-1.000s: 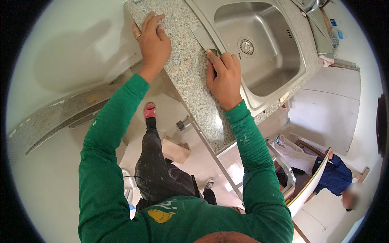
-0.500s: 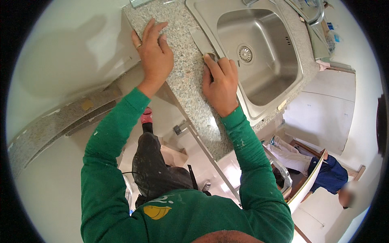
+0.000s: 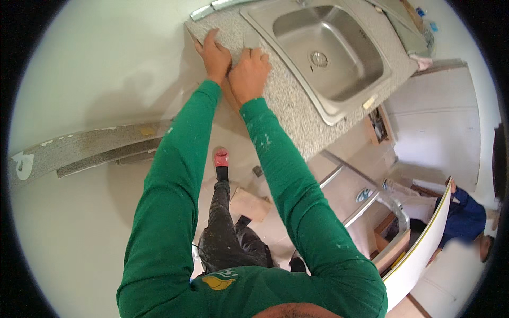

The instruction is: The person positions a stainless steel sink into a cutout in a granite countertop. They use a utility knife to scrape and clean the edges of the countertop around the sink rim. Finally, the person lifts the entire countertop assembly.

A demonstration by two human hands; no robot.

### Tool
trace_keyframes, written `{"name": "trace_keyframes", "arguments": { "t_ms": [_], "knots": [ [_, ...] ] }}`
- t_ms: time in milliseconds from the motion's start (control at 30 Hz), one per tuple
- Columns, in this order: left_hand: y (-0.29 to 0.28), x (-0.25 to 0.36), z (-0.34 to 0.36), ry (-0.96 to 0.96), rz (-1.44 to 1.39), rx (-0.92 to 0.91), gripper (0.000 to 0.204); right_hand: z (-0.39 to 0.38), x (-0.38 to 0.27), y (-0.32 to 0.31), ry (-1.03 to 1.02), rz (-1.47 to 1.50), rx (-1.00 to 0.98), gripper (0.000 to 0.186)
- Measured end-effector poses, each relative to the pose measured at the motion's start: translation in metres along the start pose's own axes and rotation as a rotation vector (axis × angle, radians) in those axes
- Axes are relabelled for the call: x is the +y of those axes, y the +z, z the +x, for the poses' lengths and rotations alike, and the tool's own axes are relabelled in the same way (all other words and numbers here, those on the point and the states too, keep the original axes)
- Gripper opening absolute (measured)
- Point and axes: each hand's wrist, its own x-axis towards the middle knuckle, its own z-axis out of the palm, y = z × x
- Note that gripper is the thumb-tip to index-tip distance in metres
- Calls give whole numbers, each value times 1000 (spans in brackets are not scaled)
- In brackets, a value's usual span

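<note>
My left hand (image 3: 216,59) rests at the near left edge of a speckled granite countertop (image 3: 297,114), fingers stretched apart and holding nothing. Close beside it, my right hand (image 3: 249,73) is closed around a scraper (image 3: 251,38). Its flat, pale blade shows beyond my knuckles over the stone, somewhat blurred, while the handle is hidden in my fist. To the right of both hands, a stainless steel sink (image 3: 331,117) with a round drain is set into the counter.
Metal strips (image 3: 212,7) lie on the counter's far left edge. At the lower right, a person in dark blue (image 3: 461,217) holds a large white panel (image 3: 424,254) near a metal ladder (image 3: 397,204). Stone strips (image 3: 90,142) lean at the left wall.
My right hand has moved left with the scraper, from beside the sink to next to my left hand. The view has shifted, and the co-worker and panel appear further right and lower.
</note>
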Motion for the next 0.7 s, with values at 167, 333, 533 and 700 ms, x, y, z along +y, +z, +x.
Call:
{"name": "trace_keyframes", "arguments": {
  "t_ms": [167,333,533,700],
  "knots": [
    [-3,-10,5,32,11,41,43,13,64,-16,-292,71,-69,29],
    [-6,2,3,-59,-33,6,45,33,112,-34,-465,208,-165,33],
    [-9,6,6,-28,-52,-18,46,33,105,-30,-425,252,-99,28],
    [-11,10,-2,-34,-51,0,45,36,100,-31,-416,193,-128,29]
  ]
}}
